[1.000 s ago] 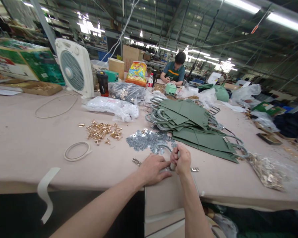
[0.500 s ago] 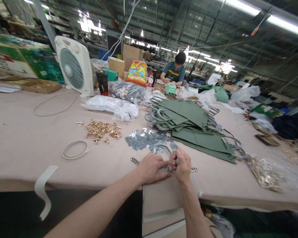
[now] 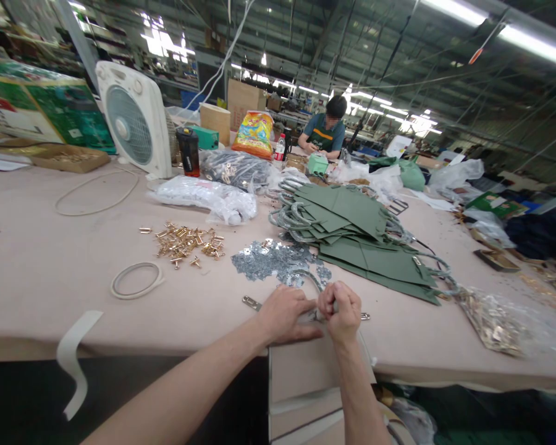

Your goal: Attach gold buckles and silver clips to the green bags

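The beige-lined bag piece [image 3: 301,374] lies directly under and between the hands, its long axis running from them toward the wearer, over the edge of the worktop [image 3: 189,315]. Its braided handle [image 3: 313,281] arches away just beyond the fingertips. One metal clasp plate [image 3: 251,303] shows to the left of the left hand [image 3: 283,314], another [image 3: 365,316] just right of the right hand [image 3: 343,310].

Both hands are about equally near the piece and close together. The left lies low and flattened, fingers extended toward the right, steadying it. The right is an upright fist, clenched around what seems to be a short grey grip [image 3: 336,306]; its lower end is too hidden to identify.
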### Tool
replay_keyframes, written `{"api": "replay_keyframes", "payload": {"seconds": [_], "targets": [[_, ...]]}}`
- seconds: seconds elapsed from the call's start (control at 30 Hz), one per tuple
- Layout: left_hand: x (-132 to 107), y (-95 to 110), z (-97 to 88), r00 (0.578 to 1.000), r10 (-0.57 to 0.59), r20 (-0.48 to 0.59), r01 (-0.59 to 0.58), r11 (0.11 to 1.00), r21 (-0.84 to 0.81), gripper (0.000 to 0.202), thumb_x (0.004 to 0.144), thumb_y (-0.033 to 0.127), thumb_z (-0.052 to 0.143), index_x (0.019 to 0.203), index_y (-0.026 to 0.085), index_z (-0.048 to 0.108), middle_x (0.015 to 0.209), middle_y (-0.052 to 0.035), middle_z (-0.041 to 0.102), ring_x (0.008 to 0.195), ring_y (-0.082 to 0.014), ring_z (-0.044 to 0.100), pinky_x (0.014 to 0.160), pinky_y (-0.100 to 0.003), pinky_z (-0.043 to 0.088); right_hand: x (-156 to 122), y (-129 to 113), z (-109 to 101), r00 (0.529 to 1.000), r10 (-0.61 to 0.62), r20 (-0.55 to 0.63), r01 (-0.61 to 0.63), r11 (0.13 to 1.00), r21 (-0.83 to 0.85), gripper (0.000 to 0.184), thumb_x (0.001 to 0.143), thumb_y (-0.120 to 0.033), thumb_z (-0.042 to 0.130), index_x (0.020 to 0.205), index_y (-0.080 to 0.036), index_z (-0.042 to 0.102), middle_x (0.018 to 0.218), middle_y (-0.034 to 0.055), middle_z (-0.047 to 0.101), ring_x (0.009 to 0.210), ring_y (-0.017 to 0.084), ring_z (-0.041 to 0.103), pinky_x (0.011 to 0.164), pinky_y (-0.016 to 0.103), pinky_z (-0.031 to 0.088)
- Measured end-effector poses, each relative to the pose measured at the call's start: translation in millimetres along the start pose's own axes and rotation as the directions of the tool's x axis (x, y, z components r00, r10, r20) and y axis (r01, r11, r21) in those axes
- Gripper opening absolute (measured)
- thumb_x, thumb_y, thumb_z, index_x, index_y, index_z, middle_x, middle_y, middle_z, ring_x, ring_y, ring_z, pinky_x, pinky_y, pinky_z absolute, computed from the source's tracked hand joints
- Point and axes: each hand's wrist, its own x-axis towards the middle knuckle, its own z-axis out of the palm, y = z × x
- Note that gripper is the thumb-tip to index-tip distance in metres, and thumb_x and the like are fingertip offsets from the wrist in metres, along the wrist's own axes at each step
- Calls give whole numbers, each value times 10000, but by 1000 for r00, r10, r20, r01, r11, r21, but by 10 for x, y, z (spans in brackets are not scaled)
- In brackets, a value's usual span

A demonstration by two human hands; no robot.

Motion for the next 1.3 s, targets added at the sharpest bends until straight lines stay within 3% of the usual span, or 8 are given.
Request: {"api": "replay_keyframes", "payload": {"seconds": [0.27,0.5,0.7,0.87,0.93,1.1,1.2,1.3], "targets": [[-2,15,-41,1000,1,19,-1,1000,2,530,854,733,640,1140,289,689,961,-34,693,933,-239,639,824,-375,413,64,-159,45,993,-108,50,111,993,-47,426,1000,-403,564,623,-211,515,488,-57,403,387,88,347,383,231,257],[3,22,-47,999,-5,31,5,1000,-27,488,848,695,668,1143,307,692,979,-26,697,964,-241,646,848,-376,411,47,-71,7,997,28,76,-14,985,-175,432,991,-435,580,628,-213,506,475,-62,397,395,88,331,390,237,231],[-2,12,-35,1000,-3,27,4,1000,-23,560,845,732,641,1202,302,676,989,-33,696,957,-244,643,845,-381,414,45,-249,73,986,-163,30,163,987,11,412,986,-377,560,612,-223,481,481,-61,379,402,99,352,408,250,291],[0,17,-11,999,-11,32,12,1000,-20,546,839,729,648,1161,292,707,983,-39,693,963,-244,640,864,-385,422,-15,-65,-16,1000,-11,27,12,999,-41,403,996,-368,552,631,-219,468,485,-71,383,382,81,304,379,225,247],[-7,19,-15,1000,-8,21,9,1000,-18,598,830,723,660,1230,280,693,1010,-51,692,982,-253,633,886,-392,428,-46,-60,-80,999,-37,-8,37,999,4,386,1006,-346,531,647,-214,480,490,-71,387,388,81,312,385,219,254],[-38,2,-53,999,32,27,-31,999,-37,494,944,461,599,1403,276,603,1087,-54,687,1024,-244,616,916,-393,431,-195,-202,-123,973,-182,-142,204,967,153,347,990,-276,501,650,-206,495,492,-72,362,400,84,302,416,222,282],[-42,-8,-67,998,46,32,-44,998,-47,426,1002,335,505,1416,283,590,1102,-52,689,1034,-233,615,907,-391,427,-300,-177,-53,975,-177,-131,198,965,172,350,989,-270,506,645,-206,492,499,-69,368,402,88,323,426,227,293],[-35,-10,-62,999,44,29,-42,998,-45,396,1030,329,468,1400,282,602,1095,-51,697,1028,-229,618,886,-386,426,-360,-79,30,978,-170,-122,189,968,165,355,994,-276,508,646,-208,491,505,-66,373,414,96,342,433,232,302]]}}
